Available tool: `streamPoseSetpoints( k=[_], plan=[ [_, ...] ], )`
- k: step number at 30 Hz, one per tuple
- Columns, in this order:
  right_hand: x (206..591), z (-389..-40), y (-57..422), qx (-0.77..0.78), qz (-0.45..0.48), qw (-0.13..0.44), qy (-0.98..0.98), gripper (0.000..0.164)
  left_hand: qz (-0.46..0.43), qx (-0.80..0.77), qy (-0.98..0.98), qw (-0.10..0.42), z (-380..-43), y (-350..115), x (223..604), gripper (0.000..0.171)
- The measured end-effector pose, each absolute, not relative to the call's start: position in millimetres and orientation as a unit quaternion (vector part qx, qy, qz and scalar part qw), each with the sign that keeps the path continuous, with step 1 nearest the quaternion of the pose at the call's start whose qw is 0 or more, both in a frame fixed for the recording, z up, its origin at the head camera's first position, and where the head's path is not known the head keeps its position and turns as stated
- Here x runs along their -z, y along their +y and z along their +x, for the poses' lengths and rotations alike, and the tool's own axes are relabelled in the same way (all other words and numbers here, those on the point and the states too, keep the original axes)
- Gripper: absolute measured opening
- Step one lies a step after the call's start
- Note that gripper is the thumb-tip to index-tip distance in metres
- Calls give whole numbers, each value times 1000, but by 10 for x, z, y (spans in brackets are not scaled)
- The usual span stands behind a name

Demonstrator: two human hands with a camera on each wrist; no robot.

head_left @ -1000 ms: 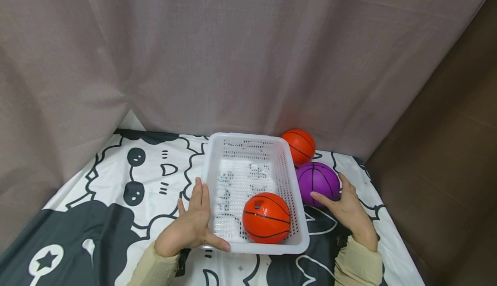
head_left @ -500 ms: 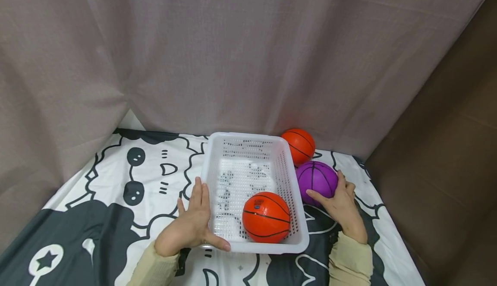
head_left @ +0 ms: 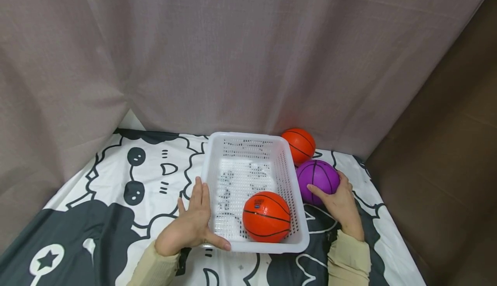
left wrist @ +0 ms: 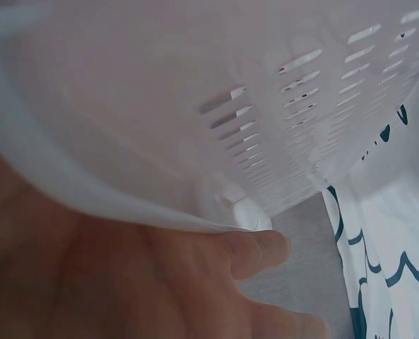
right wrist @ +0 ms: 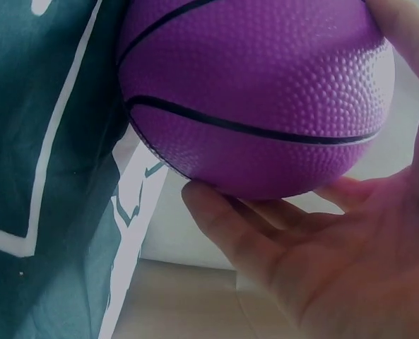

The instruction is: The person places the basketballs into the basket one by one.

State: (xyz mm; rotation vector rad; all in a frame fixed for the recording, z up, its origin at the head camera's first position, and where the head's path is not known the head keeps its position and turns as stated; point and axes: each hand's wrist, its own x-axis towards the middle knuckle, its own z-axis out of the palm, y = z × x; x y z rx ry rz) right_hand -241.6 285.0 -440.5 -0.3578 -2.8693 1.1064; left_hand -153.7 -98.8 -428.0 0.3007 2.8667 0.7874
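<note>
A white plastic basket [head_left: 248, 174] with perforated walls stands on the patterned cloth, an orange mini basketball [head_left: 266, 217] in its near right corner. My left hand [head_left: 190, 225] lies flat against the basket's left side, fingers straight and thumb along the near rim; in the left wrist view the palm touches the basket wall [left wrist: 138, 127]. To the right of the basket, my right hand [head_left: 343, 204] grips a purple mini basketball [head_left: 316, 180]. Thumb and fingers [right wrist: 230, 229] curve round that ball in the right wrist view, its far side hidden.
Behind the purple ball, another orange mini basketball [head_left: 299, 146] sits by the basket's far right corner, close to the grey curtain [head_left: 240, 61]. Black-and-white cartoon cloth [head_left: 155, 182] covers the surface. A brown panel [head_left: 446, 182] stands along the right.
My right hand has shifted left and closed in round the purple ball, which has turned slightly. The left hand and the basket stay in place.
</note>
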Motion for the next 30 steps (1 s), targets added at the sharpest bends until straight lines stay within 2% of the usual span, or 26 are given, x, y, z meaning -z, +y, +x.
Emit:
streamPoseSetpoints(
  k=[7,17,22,26,30],
  plan=[
    [4370,-2377,2883,-371,-137,50,-917,123,101,-265,956,76,-1538,-987,4284,162],
    [4213,-2318,2848,-428,-142,192,-872,107,100,-258,958,73,-1539,-990,4290,162],
    [4141,-2286,2750,-466,-114,246,-842,101,98,-264,956,75,-1537,-994,4294,162],
    [4102,-2267,2667,-477,-90,267,-833,98,101,-265,956,74,-1537,-996,4290,162],
    [4079,-2252,2598,-482,-64,261,-834,98,101,-266,956,73,-1538,-993,4289,162]
  ],
)
